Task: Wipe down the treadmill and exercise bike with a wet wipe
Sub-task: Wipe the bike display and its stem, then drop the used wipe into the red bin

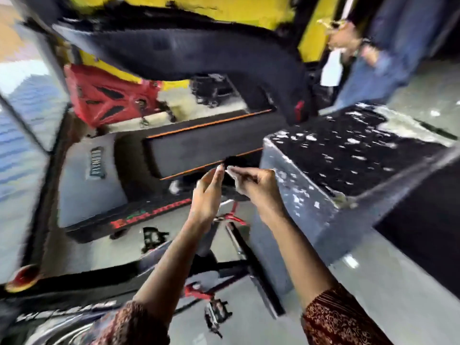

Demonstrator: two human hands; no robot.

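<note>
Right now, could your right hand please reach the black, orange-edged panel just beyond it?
Probably yes: the right hand is raised just before the black, orange-edged panel with nothing visible between them, though it and the left hand both pinch a small white wipe.

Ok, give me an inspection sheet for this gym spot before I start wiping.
Surface: grey floor, glossy.
Job's things: wet wipe, small, white, held up between both hands; treadmill ahead; exercise bike below.
Clutter: grey block with peeling black top, at right.
Grippers: left hand and right hand each seem to pinch the wipe.
Cables: nothing seen.
Surroundings: red machine, yellow wall, person in jeans; view blurred.
</note>
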